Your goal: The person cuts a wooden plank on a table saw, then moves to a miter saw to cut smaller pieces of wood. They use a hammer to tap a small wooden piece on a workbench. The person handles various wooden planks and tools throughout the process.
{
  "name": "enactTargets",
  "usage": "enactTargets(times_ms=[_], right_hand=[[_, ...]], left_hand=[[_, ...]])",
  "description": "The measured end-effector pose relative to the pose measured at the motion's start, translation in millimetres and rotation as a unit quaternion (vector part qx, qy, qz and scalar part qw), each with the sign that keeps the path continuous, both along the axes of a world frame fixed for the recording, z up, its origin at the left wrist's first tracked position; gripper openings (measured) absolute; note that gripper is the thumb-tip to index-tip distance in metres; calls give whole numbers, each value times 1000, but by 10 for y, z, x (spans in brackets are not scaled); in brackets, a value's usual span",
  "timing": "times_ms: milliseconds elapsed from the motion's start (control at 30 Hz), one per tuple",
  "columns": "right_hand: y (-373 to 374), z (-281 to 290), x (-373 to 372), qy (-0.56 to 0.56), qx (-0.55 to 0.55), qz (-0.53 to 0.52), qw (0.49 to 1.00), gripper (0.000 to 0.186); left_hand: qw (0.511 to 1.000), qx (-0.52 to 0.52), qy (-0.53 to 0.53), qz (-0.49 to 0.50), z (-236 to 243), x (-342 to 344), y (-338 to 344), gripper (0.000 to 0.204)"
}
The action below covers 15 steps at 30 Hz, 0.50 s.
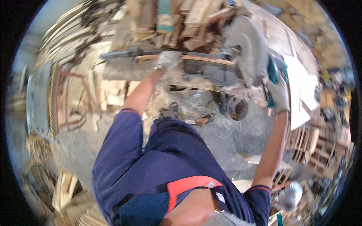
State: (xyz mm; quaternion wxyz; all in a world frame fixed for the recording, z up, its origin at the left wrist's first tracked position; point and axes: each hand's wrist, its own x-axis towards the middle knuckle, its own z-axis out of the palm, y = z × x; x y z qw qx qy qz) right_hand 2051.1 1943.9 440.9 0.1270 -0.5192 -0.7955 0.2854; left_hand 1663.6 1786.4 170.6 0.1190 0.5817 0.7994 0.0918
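One thin strip of wood (207, 59) lies from left to right across the work place at the far side, and its right end reaches to the grey guard of a large saw (247, 49). The left hand (168, 60), in a light glove, lies over the strip near its middle; the fingers are blurred, so I cannot tell if they close around it. The right hand (279, 94), also gloved, is closed around the green handle (272, 71) at the right side of the saw. Just right of this hand stands a white panel (297, 90). Nearer than the saw, a round container (236, 107) is on the grey floor (222, 141). Beyond the strip many wooden pieces (196, 17) are piled, and at far left long boards (71, 32) lie stacked. At left is a red metal frame (58, 101).
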Motion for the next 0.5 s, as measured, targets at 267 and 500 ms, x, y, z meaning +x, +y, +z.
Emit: enactTargets(times_ms=[267,500], right_hand=[[-9,-143,86,3,-8,-32,999,43],[-162,-945,378,25,99,-47,994,30]], left_hand=[[1000,10,18,-3,-10,15,-1,37],[998,39,47,-15,-72,23,1,37]])
